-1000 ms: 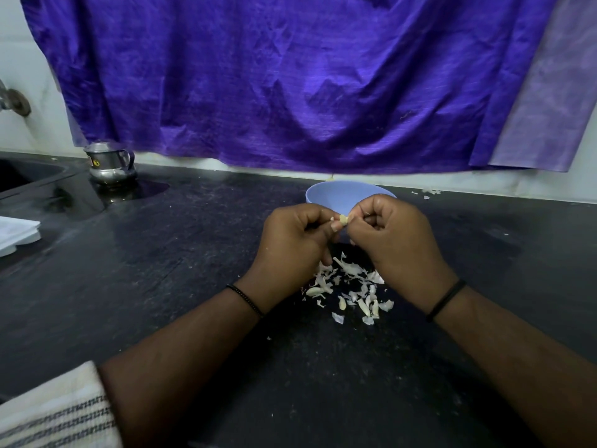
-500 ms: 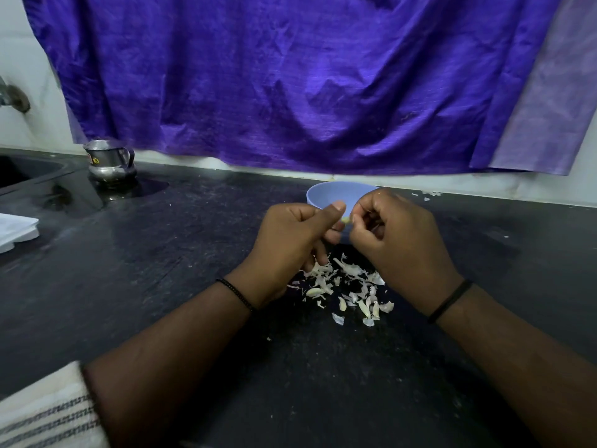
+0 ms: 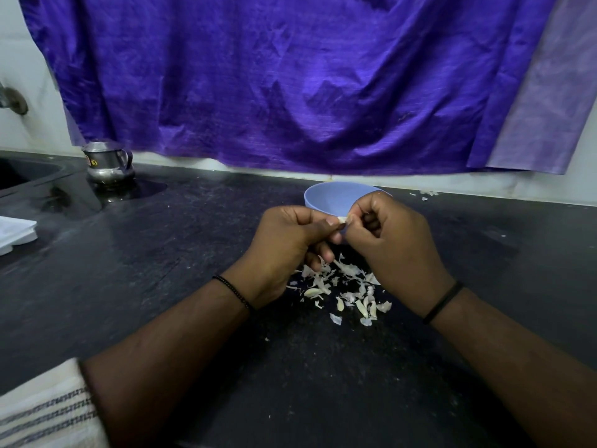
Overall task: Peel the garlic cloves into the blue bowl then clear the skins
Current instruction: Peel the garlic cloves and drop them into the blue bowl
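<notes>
**Peeling a clove over the skins**

Dark counter (image 3: 161,286) under a purple cloth (image 3: 290,76): that is your worktop. Your left hand (image 3: 284,244) and right hand (image 3: 394,244) meet just near of the bowl (image 3: 332,197), both pinching one small clove (image 3: 342,218) between fingertips. Skins (image 3: 342,286) lie heaped on the counter below your hands, with a few stray bits (image 3: 426,194) far right by the wall. You look mid-peel, clearing not yet begun. Next, strip the last skin, let it fall on the heap, and drop the bare clove forward into the bowl. Whether cloves already lie inside is hidden.
</notes>
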`<state>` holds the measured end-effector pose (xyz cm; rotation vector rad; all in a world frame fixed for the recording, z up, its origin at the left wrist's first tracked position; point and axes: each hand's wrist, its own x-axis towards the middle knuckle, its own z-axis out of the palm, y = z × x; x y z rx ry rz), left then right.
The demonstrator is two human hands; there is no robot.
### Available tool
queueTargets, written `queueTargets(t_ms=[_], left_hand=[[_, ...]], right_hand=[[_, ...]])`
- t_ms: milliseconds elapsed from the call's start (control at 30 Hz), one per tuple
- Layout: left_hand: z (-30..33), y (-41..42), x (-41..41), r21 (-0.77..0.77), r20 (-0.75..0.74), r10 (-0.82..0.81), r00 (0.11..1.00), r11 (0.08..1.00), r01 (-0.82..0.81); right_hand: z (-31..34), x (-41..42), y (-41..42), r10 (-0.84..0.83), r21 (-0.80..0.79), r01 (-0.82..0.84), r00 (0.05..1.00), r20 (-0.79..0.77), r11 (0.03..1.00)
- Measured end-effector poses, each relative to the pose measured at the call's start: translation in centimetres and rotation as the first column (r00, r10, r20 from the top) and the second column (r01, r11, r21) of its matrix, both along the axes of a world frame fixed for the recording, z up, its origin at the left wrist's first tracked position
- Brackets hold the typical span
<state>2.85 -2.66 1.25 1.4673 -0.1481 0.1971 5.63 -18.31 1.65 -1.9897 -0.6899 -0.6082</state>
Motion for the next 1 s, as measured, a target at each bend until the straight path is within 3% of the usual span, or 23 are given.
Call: queueTargets(t_ms=[667,867,1000], left_hand=[[-0.14,-0.05,0.1,0.014,0.004,-0.008,1.0,1.0,0.008],[0.04,0.07,0.07,0.008,0.069,0.089,0.994,0.996,-0.09],[-0.01,0.0,-0.04,0.062,0.153,0.146,0.977,0.986,-0.157]], right_hand=[[-0.04,0.48,0.35,0.218,0.315,-0.12,0.93,-0.298,0.941],[-0.1,0.7,0.09,0.162,0.308,-0.068,0.942,-0.293,0.949],[-0.32,0.67,-0.21,0.113,0.199,-0.07,0.97,-0.213,0.977]])
